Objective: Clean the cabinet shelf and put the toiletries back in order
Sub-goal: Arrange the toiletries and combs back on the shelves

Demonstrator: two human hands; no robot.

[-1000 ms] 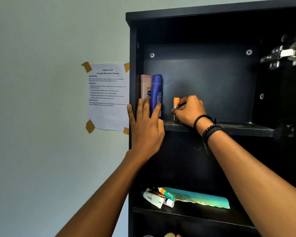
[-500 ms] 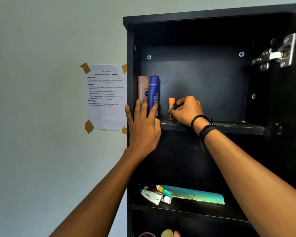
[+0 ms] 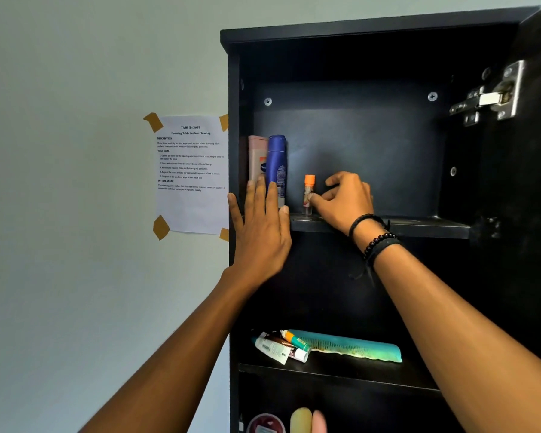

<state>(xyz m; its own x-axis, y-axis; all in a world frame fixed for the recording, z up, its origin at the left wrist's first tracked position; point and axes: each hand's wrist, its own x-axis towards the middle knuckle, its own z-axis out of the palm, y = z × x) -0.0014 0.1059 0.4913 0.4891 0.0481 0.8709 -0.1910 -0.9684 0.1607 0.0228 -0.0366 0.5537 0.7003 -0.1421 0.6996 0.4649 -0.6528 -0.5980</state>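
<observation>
Left hand (image 3: 260, 232): grip open, fingers straight, flat against the left edge of the cabinet (image 3: 233, 89), in front of the pink lotion bottle (image 3: 256, 157) and the blue bottle (image 3: 277, 164). Both stand upright at the left end of the top shelf (image 3: 419, 228). Just right of them stands the orange-capped vial (image 3: 308, 195), near the front lip. Right hand (image 3: 344, 201): grip closed on the vial, fingertips pinching its lower body. Likely light, rigid and slick, and the narrow base tips easily. Best hold is mid-body, not the cap.

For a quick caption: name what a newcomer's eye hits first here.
The right hand touches the orange-capped bottle with curled fingers on the upper shelf. The left hand is spread flat at its left front, before the blue bottle and pink bottle. A teal comb lies on the lower shelf.
</observation>
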